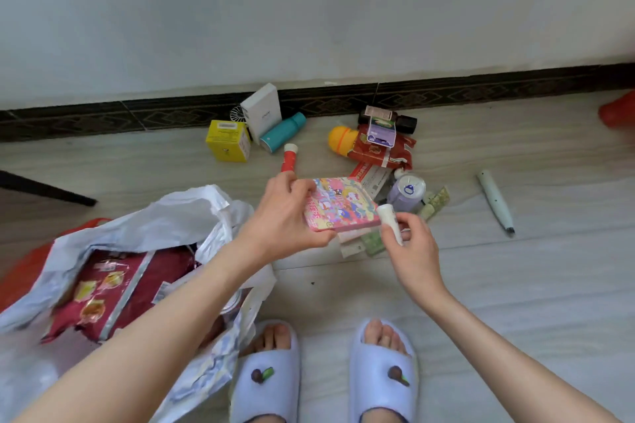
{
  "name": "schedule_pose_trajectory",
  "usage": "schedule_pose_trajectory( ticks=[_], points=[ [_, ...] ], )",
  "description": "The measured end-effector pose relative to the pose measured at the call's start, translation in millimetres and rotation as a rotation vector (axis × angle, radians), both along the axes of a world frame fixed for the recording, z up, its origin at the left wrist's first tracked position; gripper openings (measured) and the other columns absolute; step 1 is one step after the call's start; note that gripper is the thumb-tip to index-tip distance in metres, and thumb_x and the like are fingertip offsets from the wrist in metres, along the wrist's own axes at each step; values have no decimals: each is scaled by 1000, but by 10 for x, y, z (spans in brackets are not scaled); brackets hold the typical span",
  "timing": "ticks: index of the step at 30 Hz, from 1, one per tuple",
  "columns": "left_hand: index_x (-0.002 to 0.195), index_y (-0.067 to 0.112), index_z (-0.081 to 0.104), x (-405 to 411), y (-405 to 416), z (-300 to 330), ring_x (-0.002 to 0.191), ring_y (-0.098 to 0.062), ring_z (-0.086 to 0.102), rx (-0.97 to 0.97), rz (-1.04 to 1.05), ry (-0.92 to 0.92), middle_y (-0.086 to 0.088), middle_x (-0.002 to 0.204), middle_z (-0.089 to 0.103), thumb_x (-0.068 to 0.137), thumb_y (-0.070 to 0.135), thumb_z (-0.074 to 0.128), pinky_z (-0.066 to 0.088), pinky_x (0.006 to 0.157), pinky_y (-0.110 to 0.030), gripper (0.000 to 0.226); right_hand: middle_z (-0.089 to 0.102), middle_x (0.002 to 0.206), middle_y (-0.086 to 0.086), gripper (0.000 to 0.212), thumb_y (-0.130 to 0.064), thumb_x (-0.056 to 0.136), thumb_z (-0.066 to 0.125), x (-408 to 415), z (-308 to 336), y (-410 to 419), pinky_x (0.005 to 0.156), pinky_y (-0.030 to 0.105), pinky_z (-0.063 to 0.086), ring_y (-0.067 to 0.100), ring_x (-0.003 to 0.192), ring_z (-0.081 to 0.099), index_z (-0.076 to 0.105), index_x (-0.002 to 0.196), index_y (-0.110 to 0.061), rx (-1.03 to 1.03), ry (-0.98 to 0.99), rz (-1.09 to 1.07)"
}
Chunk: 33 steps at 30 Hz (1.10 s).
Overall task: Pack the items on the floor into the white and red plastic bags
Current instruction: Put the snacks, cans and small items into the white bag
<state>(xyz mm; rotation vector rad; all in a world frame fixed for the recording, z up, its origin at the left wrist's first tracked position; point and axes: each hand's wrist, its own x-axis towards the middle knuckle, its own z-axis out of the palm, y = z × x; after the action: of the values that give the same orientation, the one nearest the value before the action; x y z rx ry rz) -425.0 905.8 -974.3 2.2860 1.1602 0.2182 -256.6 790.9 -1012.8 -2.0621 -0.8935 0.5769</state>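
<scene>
Two pale slippers (323, 374) on my feet are closest to me, at the bottom of the view. Just above them, my left hand (285, 220) grips a pink box (340, 204) with cartoon pictures, my thumb under its near edge and my fingers curled over the far edge. I hold the box above the floor (515, 285), near the middle of the scattered things. My right hand (412, 244) pinches a small white tube (390, 221) between thumb and fingers, and its top end is touching the right corner of the box.

On my left, the white bag (165, 220) lies open, and a dark red snack packet (113, 288) is inside it. A red bag (24, 271) shows from under its left side.

Further away, near the black baseboard (481, 94), I see a yellow box (228, 141), a white box (263, 115), a teal bottle (283, 132) and a red tube (289, 158) with a white cap. To the right of them lie a yellow toy (340, 141), a red packet (381, 151) and a dark bottle (388, 118). A purple can (407, 192) is just behind my right hand. A white pen-like device (494, 201) lies well apart on the right.
</scene>
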Motion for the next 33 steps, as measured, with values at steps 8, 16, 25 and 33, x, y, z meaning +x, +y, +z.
schedule_pose_trajectory(
  ticks=[8, 16, 25, 33],
  points=[
    [122, 9, 49, -1299, -427, 899, 115, -31, 38, 273, 313, -120, -18, 122, 40, 55, 65, 53, 28, 97, -26, 87, 64, 103, 7, 30, -33, 85, 58, -851, 1356, 353, 83, 43, 51, 27, 93, 61, 60, 106, -13, -20, -1, 433],
    [128, 12, 45, -2589, -962, 532, 125, -28, 30, -2, 692, -44, -11, 128, 35, 60, 57, 70, 28, 106, -36, 85, 59, 105, 10, 26, -25, 87, 52, -2093, 1770, 610, 73, 31, 36, 27, 96, 54, 52, 107, -8, -228, -382, 891],
    [112, 19, 57, -2977, -1448, -72, 106, -35, 48, 46, 747, 272, -11, 115, 48, 51, 71, 45, 32, 87, -44, 81, 59, 93, 6, 35, -41, 89, 50, -2720, 643, 431, 71, 32, 38, 21, 84, 53, 57, 100, -8, -472, -74, 870],
    [95, 14, 64, -3135, -1620, -6, 90, -36, 51, 137, 779, 377, -15, 97, 53, 48, 67, 46, 38, 76, -43, 73, 59, 119, 11, 40, -16, 83, 55, -2767, 395, 434, 81, 31, 41, 25, 103, 55, 52, 123, -10, -463, 72, 765]
  ],
)
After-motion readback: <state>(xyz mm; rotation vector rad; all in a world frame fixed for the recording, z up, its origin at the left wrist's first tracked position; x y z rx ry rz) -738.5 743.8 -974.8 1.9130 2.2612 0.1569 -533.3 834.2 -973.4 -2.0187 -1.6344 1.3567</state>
